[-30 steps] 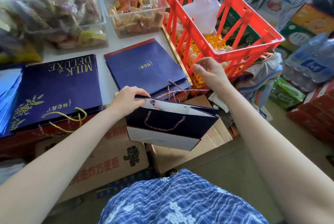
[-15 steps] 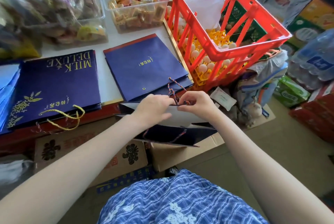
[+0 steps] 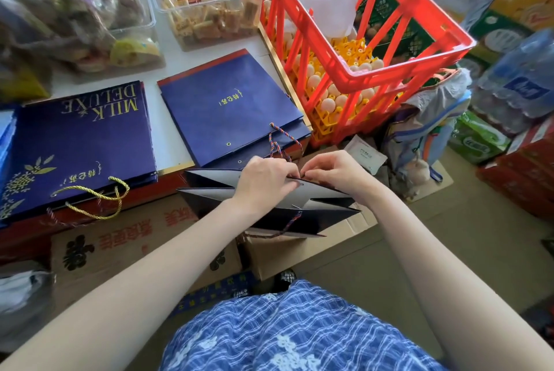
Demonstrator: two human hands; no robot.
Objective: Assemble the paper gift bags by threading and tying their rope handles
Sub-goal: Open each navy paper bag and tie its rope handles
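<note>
An opened navy gift bag (image 3: 269, 214) is held in the air in front of the person, just beyond the table edge (image 3: 177, 167), with its white inside turned upward. Its upper rim is gripped by the left hand (image 3: 263, 177), the fingers curled over the paper. The right hand (image 3: 335, 171) is brought up against the left at the same rim, fingertips pinched together, apparently on the end of the striped rope handle (image 3: 280, 142), though the contact itself is hidden. The rope is looped up over a flat stack of navy bags (image 3: 227, 107) on the table. A finished handle (image 3: 287, 225) is seen hanging on the near side of the held bag
</note>
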